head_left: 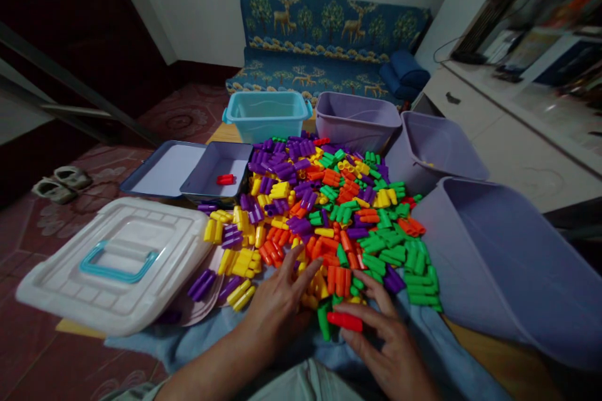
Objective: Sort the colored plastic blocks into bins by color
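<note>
A large heap of plastic building pieces, bullet-shaped and in purple, yellow, orange and green, covers the middle of the table. My right hand (383, 338) pinches a red bullet-shaped piece (345, 321) between thumb and fingers at the heap's near edge. Resting on orange and yellow pieces, my left hand (279, 297) has its fingers apart; its thumb is mostly hidden. Between the two hands lie a joined orange block (339, 281) and a green piece (323, 321). Many pieces in the heap are joined side by side.
A turquoise bin (268, 114) and purple bins (360, 116) (437, 144) (508, 263) ring the far and right sides. At left are an open tin (235, 158) with a red piece (226, 180), its lid (164, 166), and a white lid (122, 244) with a turquoise handle. Blue cloth (197, 344) lies in front.
</note>
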Available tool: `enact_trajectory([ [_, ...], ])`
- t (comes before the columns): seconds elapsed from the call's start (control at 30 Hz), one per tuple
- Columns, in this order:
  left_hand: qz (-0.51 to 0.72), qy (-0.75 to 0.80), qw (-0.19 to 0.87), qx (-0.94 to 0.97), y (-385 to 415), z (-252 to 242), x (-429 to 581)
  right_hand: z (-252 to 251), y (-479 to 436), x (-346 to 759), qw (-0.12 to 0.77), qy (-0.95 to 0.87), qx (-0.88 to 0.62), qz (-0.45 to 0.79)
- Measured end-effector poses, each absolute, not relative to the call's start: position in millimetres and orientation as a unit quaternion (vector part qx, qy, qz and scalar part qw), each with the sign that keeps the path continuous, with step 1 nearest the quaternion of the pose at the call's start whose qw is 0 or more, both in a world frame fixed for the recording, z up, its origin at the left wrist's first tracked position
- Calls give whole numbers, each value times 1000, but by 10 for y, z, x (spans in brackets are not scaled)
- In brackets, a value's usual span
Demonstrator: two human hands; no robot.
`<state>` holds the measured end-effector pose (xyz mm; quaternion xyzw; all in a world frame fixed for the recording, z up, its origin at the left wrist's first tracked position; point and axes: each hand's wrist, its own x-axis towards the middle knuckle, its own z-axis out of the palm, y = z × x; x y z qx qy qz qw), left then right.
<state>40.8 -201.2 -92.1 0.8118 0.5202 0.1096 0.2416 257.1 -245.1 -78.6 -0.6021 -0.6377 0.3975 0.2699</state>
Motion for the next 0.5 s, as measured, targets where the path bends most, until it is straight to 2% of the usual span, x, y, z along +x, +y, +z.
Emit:
enact_trajectory([
  [0.23, 221, 495, 318, 778, -2008, -971, 432, -724, -2351, 2389, 311, -631, -582, 409],
  [0.5, 308, 479, 361, 739, -1745, -711, 503, -539, -2081, 2236, 388, -562, -556, 474],
])
